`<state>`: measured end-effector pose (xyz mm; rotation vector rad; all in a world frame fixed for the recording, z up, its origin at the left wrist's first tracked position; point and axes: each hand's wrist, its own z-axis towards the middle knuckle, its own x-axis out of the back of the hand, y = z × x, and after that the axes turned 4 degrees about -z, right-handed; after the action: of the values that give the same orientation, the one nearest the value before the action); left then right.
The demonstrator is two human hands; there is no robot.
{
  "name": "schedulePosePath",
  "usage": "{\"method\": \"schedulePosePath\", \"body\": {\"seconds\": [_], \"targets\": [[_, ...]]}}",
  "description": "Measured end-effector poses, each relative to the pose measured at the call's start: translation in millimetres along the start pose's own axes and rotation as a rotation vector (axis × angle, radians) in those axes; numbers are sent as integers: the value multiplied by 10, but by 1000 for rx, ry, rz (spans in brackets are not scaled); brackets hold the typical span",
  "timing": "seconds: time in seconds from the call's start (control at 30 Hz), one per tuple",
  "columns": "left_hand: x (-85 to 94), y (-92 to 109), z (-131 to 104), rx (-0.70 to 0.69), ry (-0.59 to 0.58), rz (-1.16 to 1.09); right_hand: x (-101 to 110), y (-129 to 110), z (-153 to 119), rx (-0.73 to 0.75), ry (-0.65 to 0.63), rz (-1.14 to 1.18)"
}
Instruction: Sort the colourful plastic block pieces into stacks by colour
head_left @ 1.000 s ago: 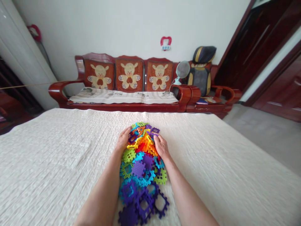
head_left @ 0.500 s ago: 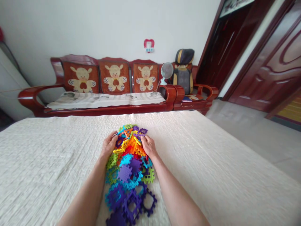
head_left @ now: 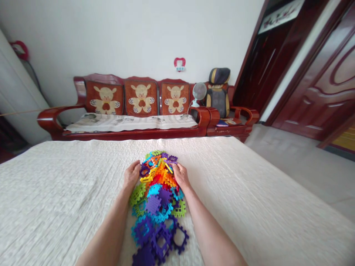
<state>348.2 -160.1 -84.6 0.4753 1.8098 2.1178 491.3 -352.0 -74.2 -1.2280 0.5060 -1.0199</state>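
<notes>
"White, bumpy cloth (head_left: 249,184) is covering the big flat top. What's standing behind it?"

"A red-brown sofa (head_left: 130,136) is standing along the pale wall (head_left: 124,37). Three bear cushions (head_left: 141,98) are leaning on its back. A little fan (head_left: 199,91) is standing near its right end, and a shiny door (head_left: 318,88) is showing on the far right."

"Where are the tiles (head_left: 153,204)?"

"They're lying all bunched up in the middle of the cloth."

"Are the hands holding any?"

"The left hand (head_left: 132,173) is curling a bit beside them. The right hand (head_left: 181,175) is touching them on the other side, with its fingers bending. I can't tell if either is gripping one."

"What's changing from half a second ago?"

"The sofa is sitting lower in view, and more of a red thing (head_left: 24,50) is showing on the left. The tiles are lying much the same, and the hands are staying on both sides."
</notes>
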Motion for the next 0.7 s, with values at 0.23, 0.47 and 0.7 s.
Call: {"method": "schedulePosePath", "body": {"seconds": [0.23,0.47,0.7], "targets": [[-122,-66,134,-41,-98,13,5,43,41,-56,-8,182],[-104,-51,74,16,-90,-102,-27,19,5,-46,-57,158],[89,134,-49,-60,-15,-99,25,36,-20,-23,16,47]]}}
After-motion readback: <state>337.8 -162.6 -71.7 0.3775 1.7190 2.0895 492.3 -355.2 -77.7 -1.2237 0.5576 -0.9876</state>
